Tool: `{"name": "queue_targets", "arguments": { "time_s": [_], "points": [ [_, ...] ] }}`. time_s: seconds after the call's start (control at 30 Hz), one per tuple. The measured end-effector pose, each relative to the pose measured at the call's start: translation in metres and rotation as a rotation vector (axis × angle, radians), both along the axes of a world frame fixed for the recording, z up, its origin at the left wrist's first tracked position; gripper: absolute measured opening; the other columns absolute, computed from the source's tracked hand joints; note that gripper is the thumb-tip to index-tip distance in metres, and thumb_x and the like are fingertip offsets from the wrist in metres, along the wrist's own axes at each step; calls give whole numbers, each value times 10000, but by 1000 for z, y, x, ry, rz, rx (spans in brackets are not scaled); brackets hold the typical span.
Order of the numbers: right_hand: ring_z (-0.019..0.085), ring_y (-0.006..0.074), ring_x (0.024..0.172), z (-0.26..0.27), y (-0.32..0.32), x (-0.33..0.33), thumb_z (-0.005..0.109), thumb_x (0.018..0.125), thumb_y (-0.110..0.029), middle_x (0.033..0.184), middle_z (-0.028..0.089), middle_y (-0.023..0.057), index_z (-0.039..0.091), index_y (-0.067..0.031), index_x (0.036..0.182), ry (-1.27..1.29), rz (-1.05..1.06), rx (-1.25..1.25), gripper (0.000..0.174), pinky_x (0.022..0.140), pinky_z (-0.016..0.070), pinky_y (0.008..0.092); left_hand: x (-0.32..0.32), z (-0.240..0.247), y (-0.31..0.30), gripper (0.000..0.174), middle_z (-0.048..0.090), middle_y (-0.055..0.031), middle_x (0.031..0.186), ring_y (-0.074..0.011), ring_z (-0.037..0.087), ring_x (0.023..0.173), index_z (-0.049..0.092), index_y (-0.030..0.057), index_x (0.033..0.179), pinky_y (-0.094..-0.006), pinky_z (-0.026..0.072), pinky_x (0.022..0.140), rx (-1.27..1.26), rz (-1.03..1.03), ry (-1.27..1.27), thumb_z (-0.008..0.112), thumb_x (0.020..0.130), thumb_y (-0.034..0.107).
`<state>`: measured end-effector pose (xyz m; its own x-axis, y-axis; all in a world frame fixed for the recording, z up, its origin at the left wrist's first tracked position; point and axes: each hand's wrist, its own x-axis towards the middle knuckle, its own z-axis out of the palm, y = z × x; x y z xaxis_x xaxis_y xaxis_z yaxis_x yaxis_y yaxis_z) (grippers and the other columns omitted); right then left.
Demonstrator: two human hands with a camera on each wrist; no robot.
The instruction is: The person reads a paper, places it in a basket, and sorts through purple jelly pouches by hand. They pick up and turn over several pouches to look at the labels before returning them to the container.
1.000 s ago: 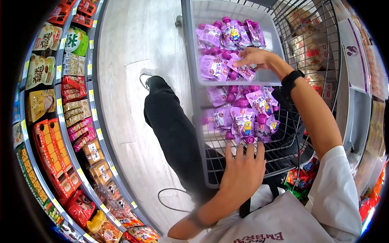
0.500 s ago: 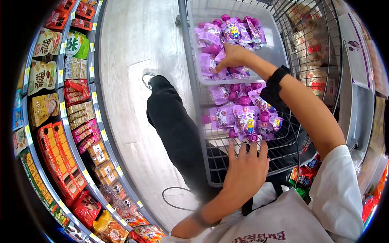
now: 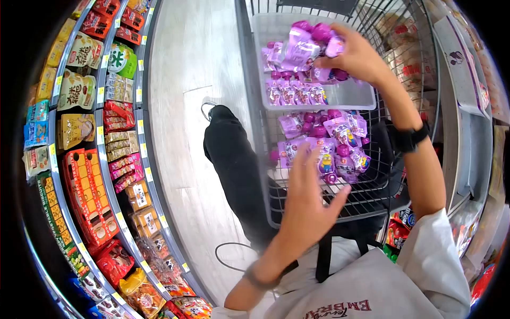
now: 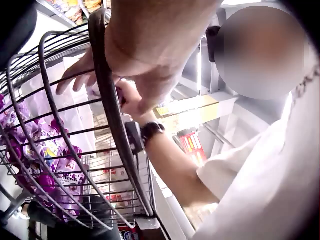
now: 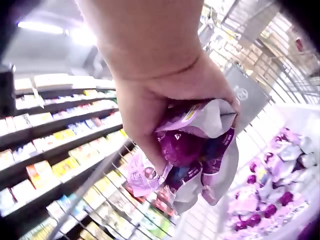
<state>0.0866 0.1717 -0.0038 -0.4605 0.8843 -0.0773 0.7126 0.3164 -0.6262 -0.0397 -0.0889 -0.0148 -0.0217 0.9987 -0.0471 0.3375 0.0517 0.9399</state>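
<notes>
My right hand (image 3: 361, 58) grips several purple spout pouches (image 5: 217, 150) in a bunch over the translucent plastic bin (image 3: 364, 100). Their dark purple caps poke out around the fingers, and the thumb presses on one side. Inside the bin, more of these pouches sit in rows (image 3: 303, 94). Nearer to me, a heap of loose pouches (image 3: 342, 127) lies in the wire shopping cart (image 3: 372, 204). Fingers spread, my left hand (image 3: 308, 204) hovers above the cart's near end and holds nothing; it overlaps the nearest pouches in the head view.
Store shelves with snack packets (image 3: 90, 196) line the left side beyond a pale floor aisle (image 3: 175, 149). Bagged goods and a grey display ledge (image 3: 473, 143) stand close on the right. A black-trousered leg (image 3: 234, 159) is beside the cart.
My right hand went from a single pouch down into the bin, then rose with several pouches gripped together. My left hand lifted off the cart's near edge and moved forward.
</notes>
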Motion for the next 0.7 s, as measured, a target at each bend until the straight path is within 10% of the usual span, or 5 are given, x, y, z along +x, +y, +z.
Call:
{"name": "queue_targets", "arguments": {
  "time_s": [0.17, 0.3, 0.37, 0.43, 0.7],
  "points": [
    [601, 171, 955, 67, -108, 22, 828, 704, -219, 1052, 650, 78, 582, -14, 1183, 288, -100, -325, 577, 872, 470, 321, -6, 6, 8, 1112, 289, -180, 1460, -312, 312, 1359, 146, 45, 1470, -417, 301, 1101, -141, 272, -737, 848, 695, 424],
    [586, 182, 980, 19, -186, 23, 822, 730, -217, 1090, 621, 87, 563, -14, 1235, 351, -45, -403, 603, 913, 444, 320, -1, -6, 9, 541, 564, -85, 1237, -227, 574, 1142, 439, 66, 1346, -402, 504, 937, -374, 308, -1214, 675, 891, 239],
    [588, 164, 936, 12, -197, 38, 769, 799, -290, 1072, 616, 86, 560, -22, 1250, 348, -30, -333, 565, 856, 469, 295, -1, -10, 4, 402, 625, -78, 1160, -230, 624, 1043, 531, 79, 1248, -412, 503, 924, -400, 318, -1083, 649, 897, 237],
    [625, 203, 896, 7, -198, 49, 689, 850, -433, 1008, 602, 119, 577, 5, 1205, 881, -356, -952, 575, 718, 528, 293, 1, -8, 3, 396, 633, -88, 1149, -238, 622, 1053, 535, 78, 1251, -439, 491, 941, -473, 431, -1194, 639, 896, 221],
    [575, 373, 1157, 0, -208, 96, 562, 943, -206, 1266, 543, 260, 415, 40, 1325, 1647, -388, -1163, 478, 906, 527, 552, 3, -1, 6, 430, 623, -112, 1195, -275, 592, 1107, 544, 61, 1260, -488, 461, 976, -499, 392, -1204, 606, 897, 283]
  ]
}}
